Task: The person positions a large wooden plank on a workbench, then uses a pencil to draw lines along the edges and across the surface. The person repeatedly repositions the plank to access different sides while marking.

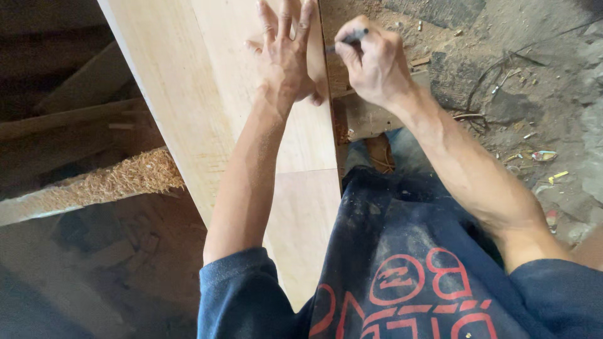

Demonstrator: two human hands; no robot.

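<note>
Two hands at a pale board's right edge, one holding a pen.

The left hand [286,53] lies flat, fingers spread, pressing the board [213,94], which runs from near to far. Just right of it, the right hand [374,63] is clenched around a dark pen [348,39], tip at the board's edge. Sawdust [135,176] lies left; dirt floor [534,94] right.

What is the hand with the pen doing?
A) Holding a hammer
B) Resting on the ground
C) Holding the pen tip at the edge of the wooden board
C: the right hand grips a dark pen whose tip meets the edge of the pale wooden board.
</note>
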